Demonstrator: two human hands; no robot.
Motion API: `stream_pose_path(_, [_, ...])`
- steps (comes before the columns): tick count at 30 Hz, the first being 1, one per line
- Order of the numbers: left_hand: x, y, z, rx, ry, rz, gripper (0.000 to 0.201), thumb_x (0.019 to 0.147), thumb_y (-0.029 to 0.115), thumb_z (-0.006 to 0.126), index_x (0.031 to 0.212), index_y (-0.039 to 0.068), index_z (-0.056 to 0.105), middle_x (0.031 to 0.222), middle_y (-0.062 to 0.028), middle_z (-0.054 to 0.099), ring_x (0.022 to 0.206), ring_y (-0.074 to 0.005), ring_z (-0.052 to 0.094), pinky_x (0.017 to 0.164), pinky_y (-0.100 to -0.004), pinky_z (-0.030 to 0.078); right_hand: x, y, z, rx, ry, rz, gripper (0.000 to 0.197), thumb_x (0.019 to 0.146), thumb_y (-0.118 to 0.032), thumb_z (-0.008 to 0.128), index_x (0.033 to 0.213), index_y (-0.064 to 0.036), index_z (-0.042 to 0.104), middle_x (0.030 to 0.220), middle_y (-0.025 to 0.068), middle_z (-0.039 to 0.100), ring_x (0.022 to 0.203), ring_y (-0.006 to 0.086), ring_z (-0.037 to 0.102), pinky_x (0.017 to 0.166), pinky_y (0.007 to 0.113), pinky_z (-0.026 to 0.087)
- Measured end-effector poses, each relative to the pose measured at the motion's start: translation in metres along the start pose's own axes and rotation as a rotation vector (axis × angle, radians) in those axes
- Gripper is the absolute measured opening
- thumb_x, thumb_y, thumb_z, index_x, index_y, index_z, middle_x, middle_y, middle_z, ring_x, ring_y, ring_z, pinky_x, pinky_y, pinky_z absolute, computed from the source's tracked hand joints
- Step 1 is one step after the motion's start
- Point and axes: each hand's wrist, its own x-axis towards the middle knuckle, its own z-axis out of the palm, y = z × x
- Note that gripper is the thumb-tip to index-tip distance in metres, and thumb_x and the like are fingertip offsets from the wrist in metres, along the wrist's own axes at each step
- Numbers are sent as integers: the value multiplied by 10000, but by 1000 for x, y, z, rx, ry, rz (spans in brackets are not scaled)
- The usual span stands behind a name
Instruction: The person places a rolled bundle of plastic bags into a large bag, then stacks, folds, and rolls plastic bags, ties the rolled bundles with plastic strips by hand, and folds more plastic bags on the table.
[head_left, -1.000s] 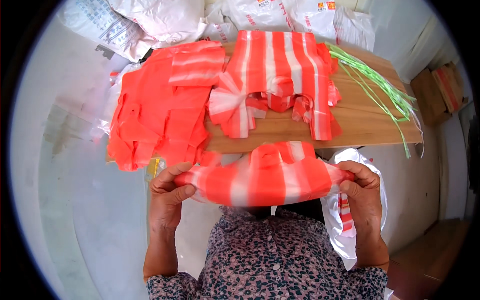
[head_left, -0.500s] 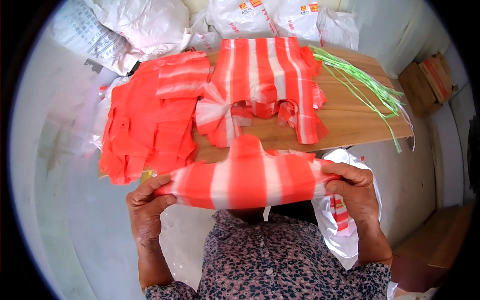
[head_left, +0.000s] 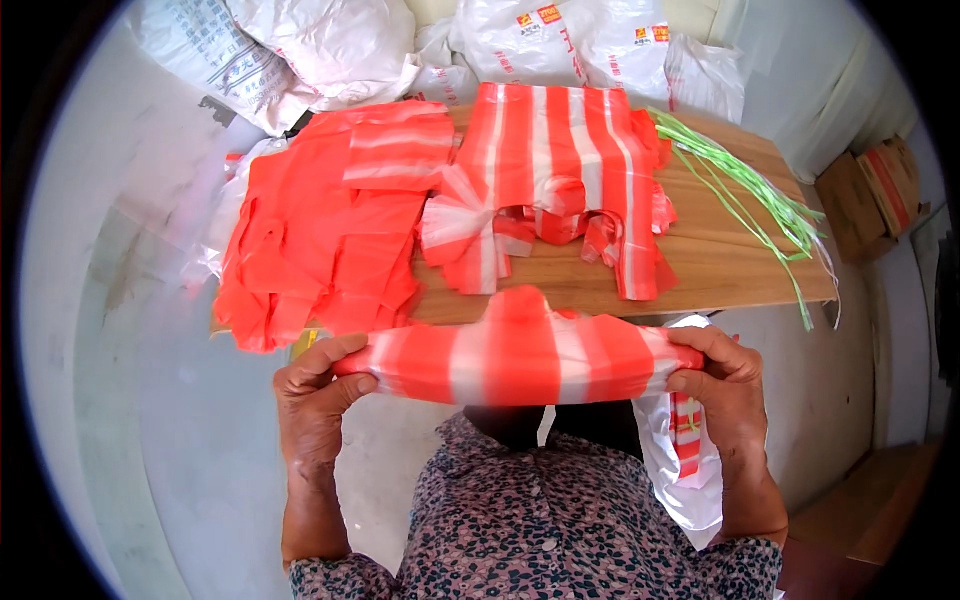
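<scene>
A folded bundle of red-and-white striped plastic bags (head_left: 520, 355) stretches between my two hands, just in front of the near edge of a wooden table (head_left: 720, 265). My left hand (head_left: 318, 395) grips its left end and my right hand (head_left: 722, 385) grips its right end. On the table lies a flat stack of striped bags (head_left: 560, 180) with its handles pointing toward me. A heap of plain orange-red bags (head_left: 320, 230) covers the table's left part and hangs over its edge.
Green plastic strips (head_left: 750, 185) lie along the table's right side. White sacks (head_left: 330, 45) are piled behind the table. A white bag with striped bags inside (head_left: 680, 460) sits by my right knee. Cardboard boxes (head_left: 870, 190) stand at the right.
Both hands have pulled the striped bundle out wider and flatter, my left hand moving left. The view has shifted slightly.
</scene>
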Motion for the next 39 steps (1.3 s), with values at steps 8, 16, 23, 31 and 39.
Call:
stream_pose_path(8, [-4,8,2,180,-14,92,292,650,-122,708,920,-14,679,867,-46,640,808,-119,568,738,-237,473,-3,-10,-6,-390,39,-317,258,670,147,659,890,14,682,813,33,567,733,102,528,654,217,415])
stream_pose_path(16, [-6,17,2,429,-70,415,201,616,-79,737,787,11,682,844,-60,613,744,-147,546,639,-261,455,-10,-27,-4,-719,110,-682,191,683,89,668,838,-22,676,825,66,552,747,159,532,631,251,414])
stream_pose_path(23, [24,25,6,419,-174,52,120,778,-38,629,895,-10,626,893,-72,632,669,-162,625,549,-264,495,21,-27,-12,-408,-68,4,135,825,38,567,940,24,636,749,63,632,552,136,599,595,252,506])
stream_pose_path(31, [99,54,-11,101,-163,214,39,859,10,570,891,8,593,917,-89,645,804,-211,656,767,-318,525,99,-59,22,-175,-99,-272,133,842,17,558,962,31,612,870,81,647,773,155,646,694,290,522])
stream_pose_path(39, [153,64,-44,76,62,697,175,843,-119,475,886,14,581,1067,-52,610,919,-129,566,855,-253,464,184,-40,86,-345,8,-984,119,862,11,568,963,-29,615,1014,23,639,888,90,560,768,203,451])
